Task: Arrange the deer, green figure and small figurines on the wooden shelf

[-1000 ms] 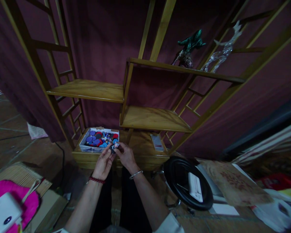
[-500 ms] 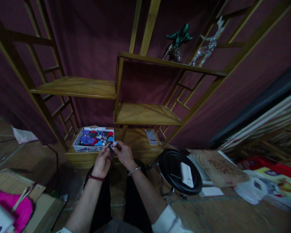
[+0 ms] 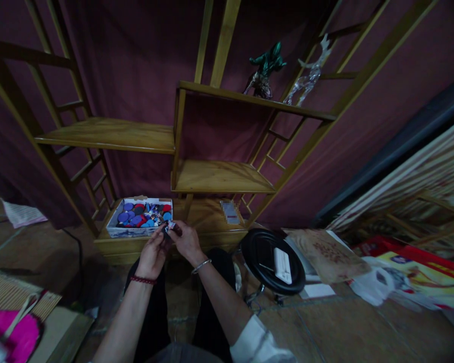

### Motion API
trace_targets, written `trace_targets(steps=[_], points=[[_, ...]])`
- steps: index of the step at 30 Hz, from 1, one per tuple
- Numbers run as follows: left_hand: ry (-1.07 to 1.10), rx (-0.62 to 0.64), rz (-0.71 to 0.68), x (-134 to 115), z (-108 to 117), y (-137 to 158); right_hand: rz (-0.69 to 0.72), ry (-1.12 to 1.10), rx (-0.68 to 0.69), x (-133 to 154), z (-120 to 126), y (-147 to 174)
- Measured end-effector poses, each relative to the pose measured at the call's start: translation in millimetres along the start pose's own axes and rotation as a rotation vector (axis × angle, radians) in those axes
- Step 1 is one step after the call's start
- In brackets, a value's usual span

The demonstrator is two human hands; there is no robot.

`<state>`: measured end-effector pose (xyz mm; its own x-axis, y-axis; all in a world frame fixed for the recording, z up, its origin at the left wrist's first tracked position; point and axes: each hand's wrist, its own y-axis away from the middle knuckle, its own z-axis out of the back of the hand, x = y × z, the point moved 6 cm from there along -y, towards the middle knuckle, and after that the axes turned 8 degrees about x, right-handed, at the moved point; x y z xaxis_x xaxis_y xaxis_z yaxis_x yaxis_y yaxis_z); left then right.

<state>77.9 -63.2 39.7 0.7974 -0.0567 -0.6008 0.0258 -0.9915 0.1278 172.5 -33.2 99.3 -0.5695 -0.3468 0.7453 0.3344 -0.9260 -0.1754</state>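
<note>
Both hands meet in front of the person, and together they pinch a small badge (image 3: 171,226). The left hand (image 3: 151,253) grips it from the left side, and the right hand (image 3: 187,241) from the right. Just beyond the left hand, a box (image 3: 130,232) with round colored badges stands on the lowest shelf (image 3: 208,214). To the right of the right hand stands a black stool (image 3: 263,257).
</note>
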Motion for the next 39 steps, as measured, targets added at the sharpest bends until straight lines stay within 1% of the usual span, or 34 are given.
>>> trace_targets(steps=[5,11,14,20,26,32,39], points=[[0.017,-0.032,0.007,4,0,0,-0.004,0.019,-0.004,-7,-1,1],[0.043,-0.011,0.027,10,-1,-3,-0.003,0.044,-0.013,-14,-1,1],[0.042,-0.025,0.036,12,1,-5,-0.014,0.042,-0.012,-17,-2,0],[0.027,-0.034,0.036,11,4,-8,-0.023,0.018,0.0,-16,-4,-3],[0.037,-0.041,0.032,8,6,-9,-0.002,0.03,-0.001,-12,-5,-6],[0.03,-0.041,0.03,7,4,-7,-0.01,0.019,0.0,-12,-4,-7],[0.033,-0.01,0.016,5,-4,-9,-0.014,0.029,0.0,-14,0,-10]])
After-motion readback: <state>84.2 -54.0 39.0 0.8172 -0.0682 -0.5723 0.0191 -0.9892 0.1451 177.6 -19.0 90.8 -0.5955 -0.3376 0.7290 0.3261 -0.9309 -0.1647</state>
